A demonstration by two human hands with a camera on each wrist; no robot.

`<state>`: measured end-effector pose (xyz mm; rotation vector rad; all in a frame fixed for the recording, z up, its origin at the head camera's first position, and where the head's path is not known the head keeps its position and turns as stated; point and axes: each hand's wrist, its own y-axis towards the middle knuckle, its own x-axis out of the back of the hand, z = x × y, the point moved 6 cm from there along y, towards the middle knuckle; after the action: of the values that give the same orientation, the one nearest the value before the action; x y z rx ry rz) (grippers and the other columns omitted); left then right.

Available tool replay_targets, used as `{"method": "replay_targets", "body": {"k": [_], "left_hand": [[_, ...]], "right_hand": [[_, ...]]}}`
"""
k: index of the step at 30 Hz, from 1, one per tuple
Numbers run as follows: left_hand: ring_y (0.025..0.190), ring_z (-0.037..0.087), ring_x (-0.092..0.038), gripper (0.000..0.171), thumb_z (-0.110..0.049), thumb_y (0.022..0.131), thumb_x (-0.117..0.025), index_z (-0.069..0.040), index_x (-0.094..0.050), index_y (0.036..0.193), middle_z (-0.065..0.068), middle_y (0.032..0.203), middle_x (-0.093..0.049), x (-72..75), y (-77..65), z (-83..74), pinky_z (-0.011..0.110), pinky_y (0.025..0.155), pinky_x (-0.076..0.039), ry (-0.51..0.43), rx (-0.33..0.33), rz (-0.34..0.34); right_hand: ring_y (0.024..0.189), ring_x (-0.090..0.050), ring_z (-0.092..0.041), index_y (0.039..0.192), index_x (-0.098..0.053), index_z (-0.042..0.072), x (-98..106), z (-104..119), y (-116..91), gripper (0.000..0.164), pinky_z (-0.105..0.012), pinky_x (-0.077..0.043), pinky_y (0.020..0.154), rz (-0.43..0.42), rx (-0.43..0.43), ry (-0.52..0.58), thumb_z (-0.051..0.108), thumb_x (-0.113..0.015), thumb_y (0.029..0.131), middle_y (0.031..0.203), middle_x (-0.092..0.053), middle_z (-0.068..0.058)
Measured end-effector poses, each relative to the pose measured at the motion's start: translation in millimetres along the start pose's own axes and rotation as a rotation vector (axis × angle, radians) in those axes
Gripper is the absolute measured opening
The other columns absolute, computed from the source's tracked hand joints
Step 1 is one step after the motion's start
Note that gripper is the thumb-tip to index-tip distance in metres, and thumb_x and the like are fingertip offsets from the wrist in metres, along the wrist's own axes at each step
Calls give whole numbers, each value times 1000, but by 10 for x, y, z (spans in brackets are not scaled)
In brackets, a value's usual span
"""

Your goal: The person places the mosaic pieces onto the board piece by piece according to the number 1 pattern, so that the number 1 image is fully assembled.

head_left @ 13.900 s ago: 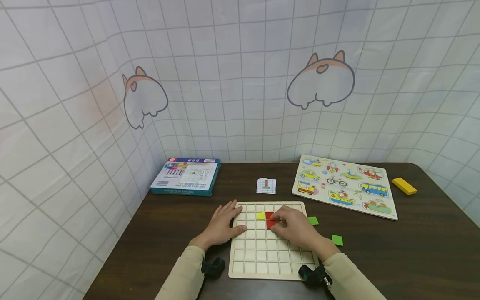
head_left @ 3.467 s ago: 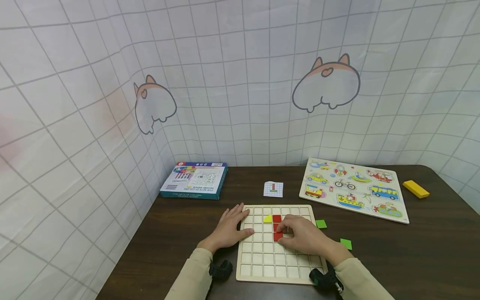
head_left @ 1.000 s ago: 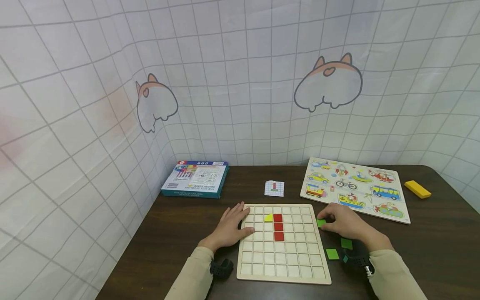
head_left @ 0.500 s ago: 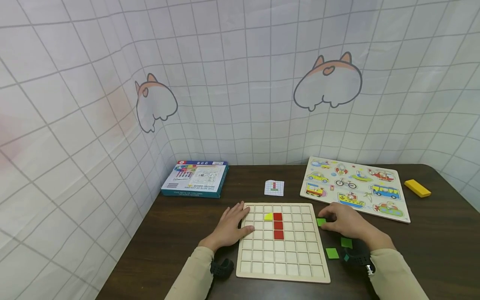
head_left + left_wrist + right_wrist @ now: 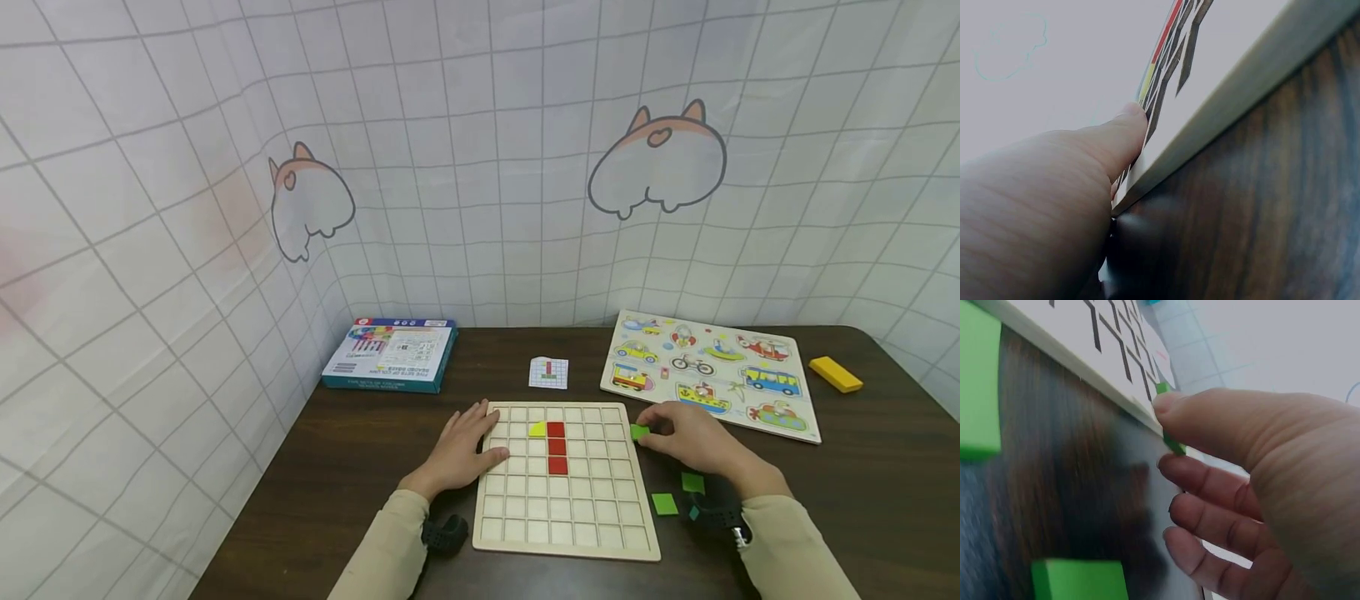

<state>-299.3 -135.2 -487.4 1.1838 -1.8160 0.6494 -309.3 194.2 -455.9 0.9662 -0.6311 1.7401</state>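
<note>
Compared with half a second ago, the green square tile [image 5: 639, 432] has shifted slightly away from me and toward the right rim of the gridded wooden board [image 5: 582, 487], my right hand [image 5: 690, 433] going with it. My right grip is clamped on that tile, thumb on one side and fingertip on the other, probably because something so thin is easiest to lift by a pinch. Whether it touches the rim I cannot tell.

My left hand [image 5: 456, 450] lies over the board's left edge, fingers spread and straight, grasping nothing; I judge it is there to keep the board from sliding on the desk [image 5: 360, 467]. Two more green squares, one nearer me [image 5: 664, 504] and one farther off [image 5: 693, 483], lie just right of the board, likely kept there for easy reach. Beyond the board the gridded pattern card [image 5: 548, 373] faces me, presumably placed for looking at.

As for looks, my tile is bright, plain green and flat, tilted in my pinch and partly hidden by my thumb. On the board, three red squares [image 5: 557, 447] make a column, with a yellow piece [image 5: 537, 429] beside the farthest, one corner cut away.
</note>
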Motion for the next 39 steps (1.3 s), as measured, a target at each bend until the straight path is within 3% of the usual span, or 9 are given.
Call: {"method": "replay_targets", "body": {"k": [8, 15, 23, 30, 39], "left_hand": [[150, 27, -13, 69, -46, 98, -56, -9, -36, 152, 11, 162, -18, -6, 4, -2, 52, 120, -5, 12, 8, -11], [150, 27, -13, 68, -45, 98, -54, -9, -34, 153, 12, 162, -17, -14, -5, -13, 52, 120, -4, 11, 13, -4], [150, 27, -12, 68, -45, 98, -55, -9, -34, 153, 11, 162, -17, 1, 0, -14, 51, 120, -4, 15, 19, -1], [150, 27, -12, 68, -46, 99, -53, -10, -33, 153, 12, 162, -17, -6, 9, -8, 52, 120, -4, 26, 20, 3], [150, 27, -12, 68, -44, 99, -54, -9, -34, 153, 12, 162, -17, 3, -1, -23, 52, 120, -4, 18, 21, 4]], "right_hand": [[74, -55, -11, 105, -71, 12, -62, 173, 23, 22, -26, -47, 60, 13, 57, 94, 25, -74, 87, 90, -65, 5], [70, -50, -9, 107, -71, 12, -148, 339, 26, 23, -24, -43, 56, 23, 117, 112, 23, -75, 87, 84, -62, 7], [76, -56, -6, 105, -72, 17, -218, 448, 59, 18, -25, -48, 62, -16, 175, 95, 24, -74, 88, 97, -66, 8], [78, -56, -5, 104, -72, 17, -316, 588, 63, 17, -25, -50, 67, -26, 219, 103, 20, -74, 87, 98, -65, 7], [77, -54, -4, 104, -70, 20, -508, 720, 90, 18, -24, -49, 68, 31, 224, 93, 23, -75, 86, 93, -63, 13]]}}
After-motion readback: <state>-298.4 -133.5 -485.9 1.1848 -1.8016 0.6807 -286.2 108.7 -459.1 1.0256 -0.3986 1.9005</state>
